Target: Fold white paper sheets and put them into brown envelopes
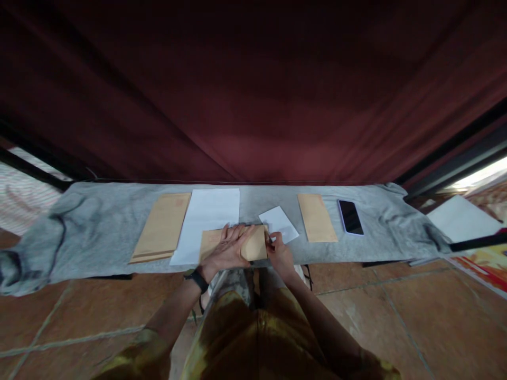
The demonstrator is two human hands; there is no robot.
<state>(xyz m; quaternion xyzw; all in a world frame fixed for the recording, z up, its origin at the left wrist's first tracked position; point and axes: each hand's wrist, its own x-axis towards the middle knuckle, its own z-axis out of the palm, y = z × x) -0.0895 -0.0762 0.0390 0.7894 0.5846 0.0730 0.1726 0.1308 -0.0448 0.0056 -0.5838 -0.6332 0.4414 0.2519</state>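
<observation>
A brown paper envelope [255, 246] lies crosswise at the near edge of the cloth-covered surface. Across it rests my left hand [226, 250], fingers spread over the far side and thumb by the near edge, wearing a dark wristband. My right hand [280, 255] is closed in a pinch at the envelope's right end; a dark spot between the fingertips is too small to name. Just beyond the right hand lies a small white paper [279, 222], turned at an angle. Part of a large white sheet [214, 211] runs under or behind the envelope on the left.
A stack of brown envelopes [163, 224] lies at the left. Toward the right are a single brown envelope [317, 217] and a phone [350, 217]. Grey cloth [106, 211] covers the narrow surface. A dark red curtain [253, 105] hangs behind it, with dark bars at both sides.
</observation>
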